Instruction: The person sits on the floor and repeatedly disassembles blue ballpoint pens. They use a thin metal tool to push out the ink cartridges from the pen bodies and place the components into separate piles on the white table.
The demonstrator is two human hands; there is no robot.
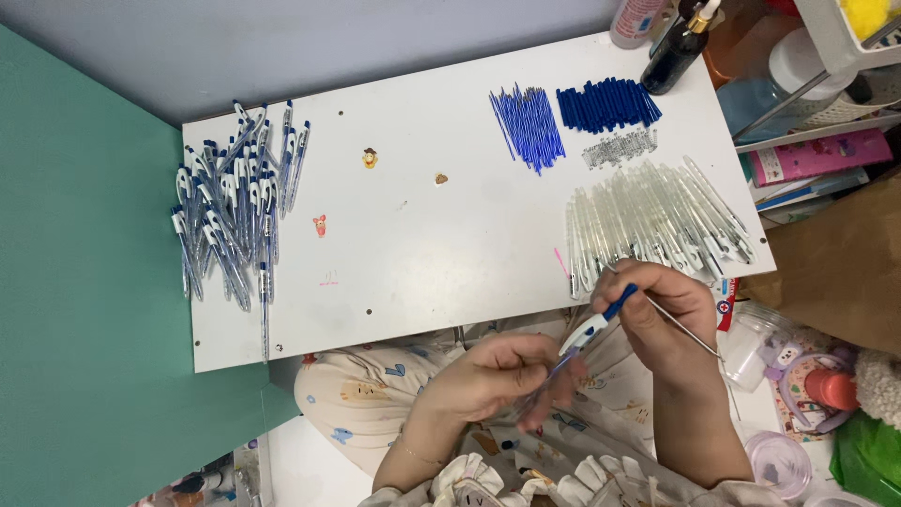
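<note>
On the far left of the white table (422,244) I see a heap of assembled pens (235,207), clear barrels with white clips and blue tips, lying mostly lengthwise and overlapping one another. Moving right, three small stickers (370,159) sit on the bare middle of the board.

Below the table's near edge, my left hand (493,376) is over my lap, fingers curled closed around the lower part of a clear pen barrel (563,361). The barrel slants up and to the right, its white clip and blue push-button end (619,302) reaching into my right hand (657,314). That hand's fingers pinch shut on the blue end; a thin metal rod (690,335) also sticks out from it, slanting down to the right, though I cannot tell how it is gripped.

On the table above the hands, further right, lies a bundle of thin blue refills (527,127), then a pile of dark blue push-buttons (608,103) just beside it, with a small heap of springs (619,148) below those. Nearest my right hand is a fanned row of empty clear barrels (657,221), their ends close to my knuckles. A dark bottle (678,54) stands at the table's far right corner.
</note>
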